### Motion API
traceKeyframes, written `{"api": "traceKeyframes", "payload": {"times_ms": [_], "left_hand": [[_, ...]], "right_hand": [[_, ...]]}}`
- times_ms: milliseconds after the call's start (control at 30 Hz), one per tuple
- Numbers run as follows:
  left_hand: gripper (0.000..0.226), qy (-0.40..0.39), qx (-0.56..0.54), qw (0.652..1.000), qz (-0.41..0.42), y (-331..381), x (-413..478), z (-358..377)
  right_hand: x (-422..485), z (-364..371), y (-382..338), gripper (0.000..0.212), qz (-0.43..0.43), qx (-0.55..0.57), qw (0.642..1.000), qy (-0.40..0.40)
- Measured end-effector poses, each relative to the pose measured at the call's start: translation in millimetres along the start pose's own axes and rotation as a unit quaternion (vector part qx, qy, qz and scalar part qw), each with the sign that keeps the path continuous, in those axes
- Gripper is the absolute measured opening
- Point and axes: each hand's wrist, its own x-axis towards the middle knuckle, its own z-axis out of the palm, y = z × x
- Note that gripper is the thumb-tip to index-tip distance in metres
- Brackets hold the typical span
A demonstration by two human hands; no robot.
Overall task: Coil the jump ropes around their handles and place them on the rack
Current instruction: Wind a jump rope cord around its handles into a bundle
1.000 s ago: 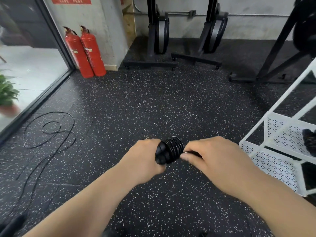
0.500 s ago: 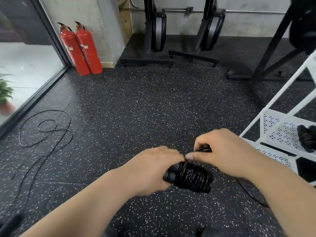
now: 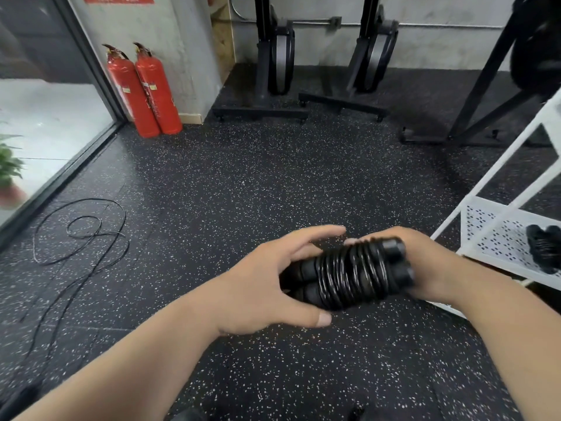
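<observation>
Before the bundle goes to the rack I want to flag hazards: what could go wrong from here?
1. The left hand lies loosely open at one end of the coiled jump rope; only the right hand grips it, so the wraps may loosen. I cannot see a tucked end.
2. The loose rope on the floor could snag a foot.
3. The white rack already holds another bundle; a careless drop might knock it.

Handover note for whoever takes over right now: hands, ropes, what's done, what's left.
Left hand: open, beside the coiled jump rope's left end.
Right hand: grips that bundle from beneath.
Done: this rope is wound on its handles; another coiled rope lies on the white rack shelf.
Left: shelve this bundle, then coil the loose rope on the floor.
</observation>
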Motion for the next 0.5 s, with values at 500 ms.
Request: {"api": "traceKeyframes", "payload": {"times_ms": [500], "left_hand": [[0.034,0.229,0.056,0.970,-0.060,-34,18,-4]], "right_hand": [[7,66,-4,0.025,-0.034,-0.256,0.966,0.004]]}}
